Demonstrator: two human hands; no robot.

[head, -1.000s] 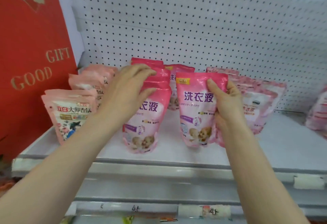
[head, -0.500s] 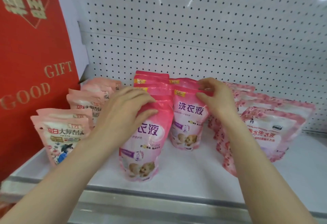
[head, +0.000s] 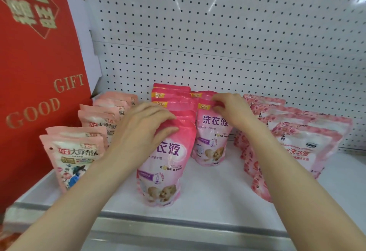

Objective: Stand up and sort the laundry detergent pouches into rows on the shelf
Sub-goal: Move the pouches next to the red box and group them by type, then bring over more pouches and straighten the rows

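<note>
"Red card, item one: gift box [head: 35, 92], gold lettering, standing at the far left end of the shelf [head: 208, 197]," the lister reads. "Item two: pale pink pouches [head: 75, 157], one row running front to back, upright, just beside the box."

"Item three?" asks the checker.

"Left hand [head: 142, 129], fingers curled over the top seam of the front pink pouch [head: 164, 171], thumb on its face. A grip, I judge, so the soft bag stands upright and square at the head of its row. Behind it, more of the same print, packed close front to back."

"And the next row over?"

"Item four: second-row pouch [head: 212, 139], same print, set further back, upright. Right hand [head: 231, 110] pinches its top edge between fingertips and thumb. It is likely placing or straightening it so a second row of that kind forms beside the first. Item five: floral pouches [head: 301, 147], right of the arm, leaning back on one another, overlapped rather than squared. My guess is they want tidying next."

"Surface and surroundings?"

"White shelf deck, flat, with a grey metal rail [head: 178, 229] along its front lip. White pegboard [head: 217, 32] with dark holes as the back wall, light glancing off it"
</note>
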